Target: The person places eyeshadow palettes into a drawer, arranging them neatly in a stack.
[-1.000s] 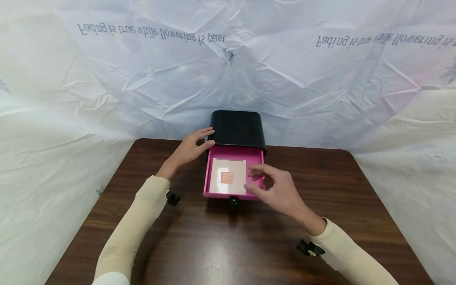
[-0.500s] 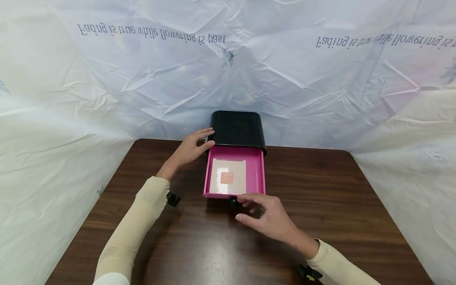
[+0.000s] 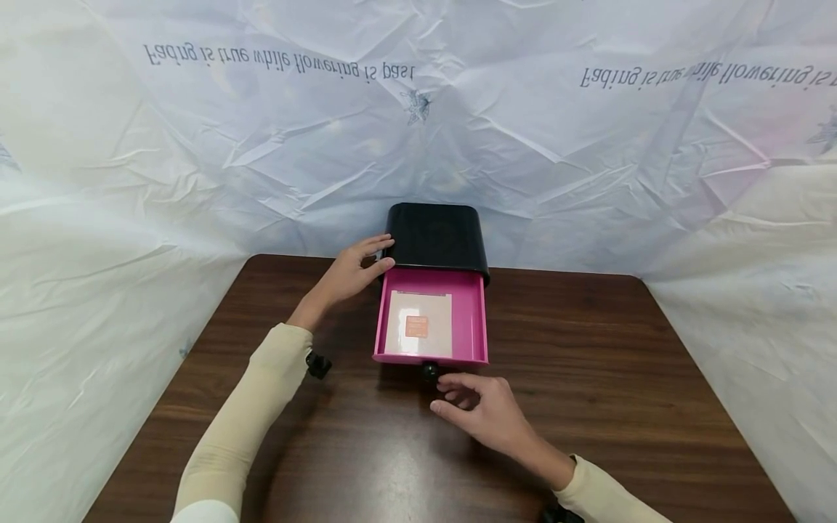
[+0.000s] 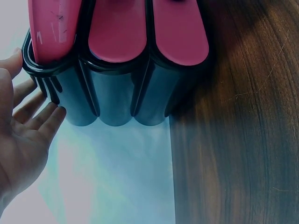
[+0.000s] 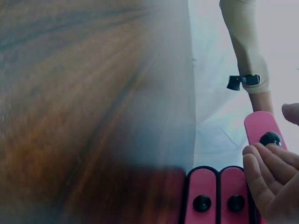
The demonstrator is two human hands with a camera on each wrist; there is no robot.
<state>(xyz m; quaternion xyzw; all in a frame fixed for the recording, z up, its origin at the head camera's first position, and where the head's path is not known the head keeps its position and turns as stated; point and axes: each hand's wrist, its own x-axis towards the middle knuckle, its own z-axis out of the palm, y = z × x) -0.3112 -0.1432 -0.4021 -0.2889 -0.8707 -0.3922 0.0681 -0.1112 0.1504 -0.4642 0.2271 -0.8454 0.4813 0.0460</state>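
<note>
A black drawer cabinet (image 3: pixel 434 236) stands at the back of the table, its pink top drawer (image 3: pixel 468 312) pulled out. In that drawer, toward its left side, lies a flat pale square case (image 3: pixel 434 323) with a small orange square on it. My left hand (image 3: pixel 349 269) rests against the cabinet's upper left edge, fingers extended; the left wrist view shows this hand (image 4: pixel 28 126) along the cabinet's side. Just right of the drawer's black knob (image 3: pixel 429 372) is my right hand (image 3: pixel 490 414), thumb apart and fingers loosely bent. Its fingertips are close to the knob (image 5: pixel 270 139); whether they touch cannot be told.
Two lower pink drawers (image 5: pixel 202 182) sit closed beneath the pulled-out one. The dark wooden table (image 3: pixel 588 349) extends on both sides and in front. A wrinkled pale printed sheet (image 3: pixel 314 145) hangs behind the table and at its sides.
My right hand has moved from above the drawer's right side, over its front edge, down to beside the knob. The left hand, drawer and case have stayed in place.
</note>
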